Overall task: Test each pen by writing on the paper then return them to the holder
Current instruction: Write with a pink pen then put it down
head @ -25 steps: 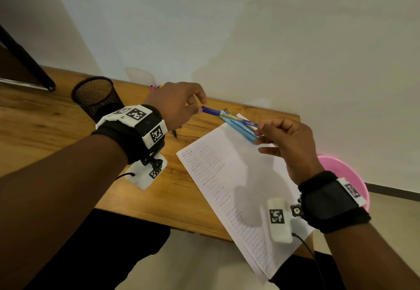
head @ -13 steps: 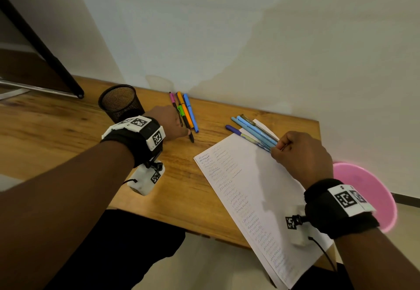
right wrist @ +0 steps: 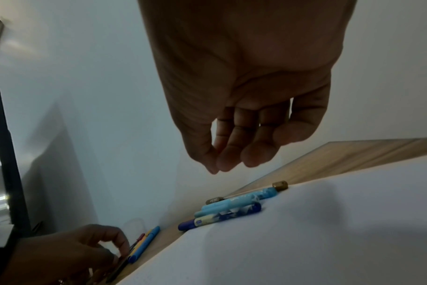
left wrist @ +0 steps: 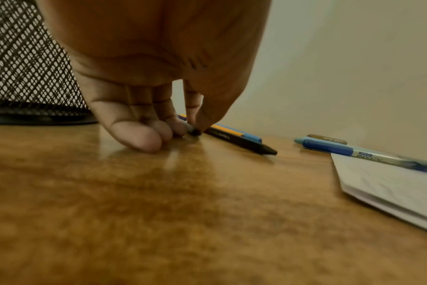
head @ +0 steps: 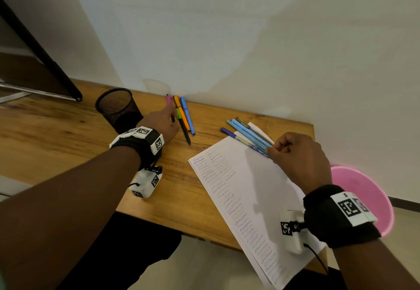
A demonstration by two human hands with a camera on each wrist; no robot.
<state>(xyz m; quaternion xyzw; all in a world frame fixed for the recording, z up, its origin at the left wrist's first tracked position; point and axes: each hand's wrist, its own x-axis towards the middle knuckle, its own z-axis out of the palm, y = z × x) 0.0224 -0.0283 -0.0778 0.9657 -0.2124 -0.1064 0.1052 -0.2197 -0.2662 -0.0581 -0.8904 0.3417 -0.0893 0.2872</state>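
Observation:
A black mesh holder stands at the back left of the wooden table. Beside it lie a pink pen, an orange pen, a blue pen and a black pen. My left hand is down on the table, thumb and forefinger pinching the pink pen's dark near end. Several blue pens lie across the top corner of the written-on paper. My right hand hovers just above them with loosely curled fingers holding nothing.
The wall runs close behind the pens. A pink basin sits off the table's right edge. A black slanted frame stands at the far left. The paper overhangs the table's front edge.
A second ago both hands held the bundle of blue pens above the paper. Those pens now lie on the paper, and my left hand has gone left and pinched the pink pen.

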